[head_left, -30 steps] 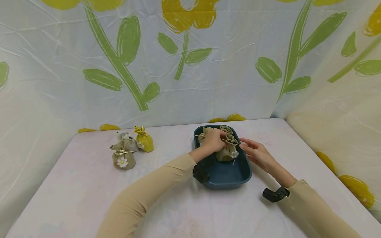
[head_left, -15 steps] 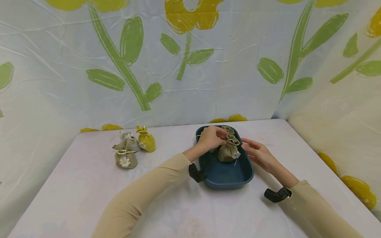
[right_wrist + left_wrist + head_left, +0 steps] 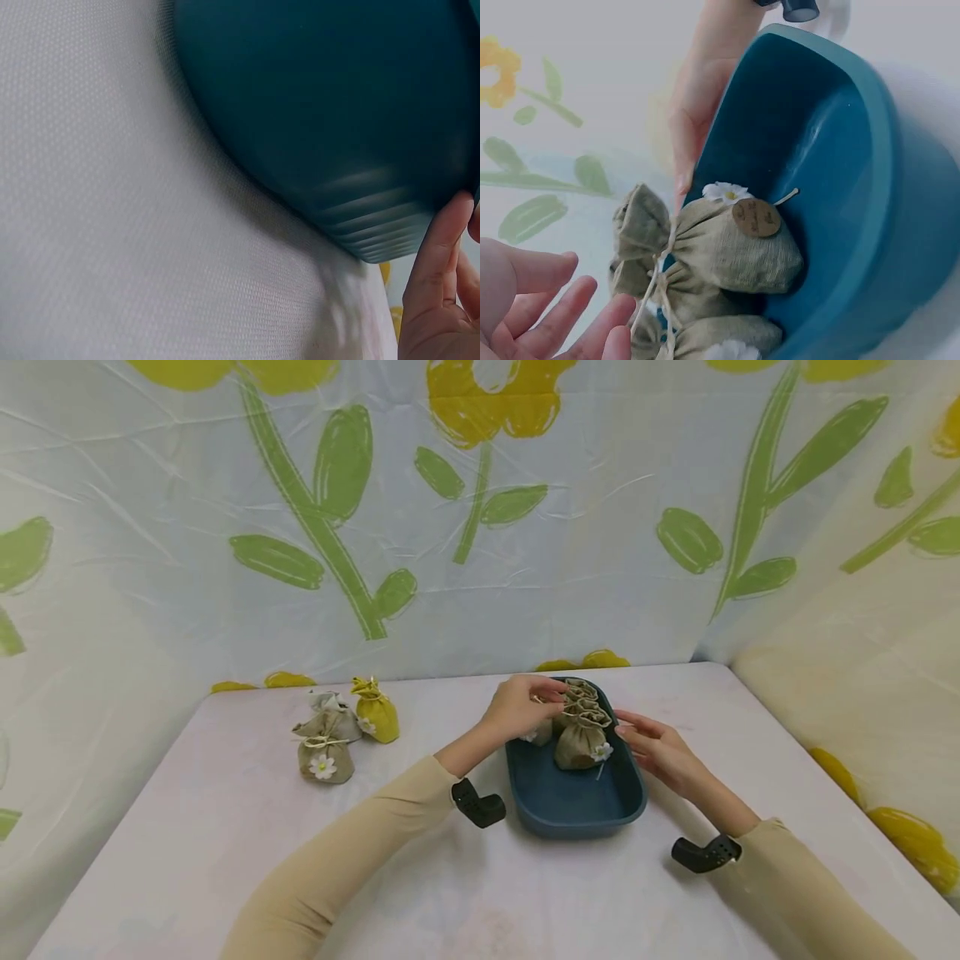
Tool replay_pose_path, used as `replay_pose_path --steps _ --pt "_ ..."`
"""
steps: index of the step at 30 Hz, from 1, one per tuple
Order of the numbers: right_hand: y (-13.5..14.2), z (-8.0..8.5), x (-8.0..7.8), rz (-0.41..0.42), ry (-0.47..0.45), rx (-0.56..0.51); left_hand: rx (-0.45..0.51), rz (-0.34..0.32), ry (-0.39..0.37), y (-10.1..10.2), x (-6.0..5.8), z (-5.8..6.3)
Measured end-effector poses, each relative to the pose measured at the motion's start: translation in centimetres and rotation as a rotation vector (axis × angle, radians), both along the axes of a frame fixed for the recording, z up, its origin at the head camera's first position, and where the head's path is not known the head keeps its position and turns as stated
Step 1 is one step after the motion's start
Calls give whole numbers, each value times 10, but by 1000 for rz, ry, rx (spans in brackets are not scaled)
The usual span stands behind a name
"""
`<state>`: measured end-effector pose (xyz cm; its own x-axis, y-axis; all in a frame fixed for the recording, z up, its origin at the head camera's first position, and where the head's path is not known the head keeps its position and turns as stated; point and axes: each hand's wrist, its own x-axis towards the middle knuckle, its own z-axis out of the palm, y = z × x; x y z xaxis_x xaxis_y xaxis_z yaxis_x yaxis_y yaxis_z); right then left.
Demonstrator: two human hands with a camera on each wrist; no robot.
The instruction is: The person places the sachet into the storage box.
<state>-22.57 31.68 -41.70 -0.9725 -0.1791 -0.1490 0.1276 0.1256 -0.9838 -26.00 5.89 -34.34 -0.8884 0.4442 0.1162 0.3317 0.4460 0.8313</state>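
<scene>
The person's left hand (image 3: 517, 706), fingers loosely parted and holding nothing, hovers by the cloth bags (image 3: 581, 747) in the blue tub's (image 3: 577, 828) far half; the right hand (image 3: 662, 756) rests relaxed fingers against its side

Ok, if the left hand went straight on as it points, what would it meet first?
Likely the tan bags' gathered tops, though the left hand might pass above; depth is unclear.

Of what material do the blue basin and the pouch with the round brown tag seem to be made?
Blue basin: probably plastic, smooth with a slight sheen, judging by soft highlights.
Pouch: matte woven cloth, perhaps linen or burlap, given its visible weave and gathered folds.
</scene>
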Motion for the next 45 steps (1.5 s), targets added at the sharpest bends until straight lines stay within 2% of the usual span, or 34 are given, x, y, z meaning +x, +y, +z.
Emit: replay_pose_path --steps 5,11,19,27,31,39,45 --pt "1 1 0 3 -2 -14 55 -13 -31 -17 2 3" --pt "0 0 0 6 -7 -60 99 2 -40 -38 6 4" --pt "-2 -1 -2 4 -3 -79 163 95 -43 -66 10 0" --pt "0 -1 -4 37 5 -117 219 151 -54 -94 23 -4" --pt "1 -1 -4 37 0 -100 246 193 -50 -108 28 -5" --pt "2 -2 -4 51 -3 -142 312 278 -72 -136 35 -9" --pt "1 0 -5 65 7 -143 371 362 -34 -158 41 -11"
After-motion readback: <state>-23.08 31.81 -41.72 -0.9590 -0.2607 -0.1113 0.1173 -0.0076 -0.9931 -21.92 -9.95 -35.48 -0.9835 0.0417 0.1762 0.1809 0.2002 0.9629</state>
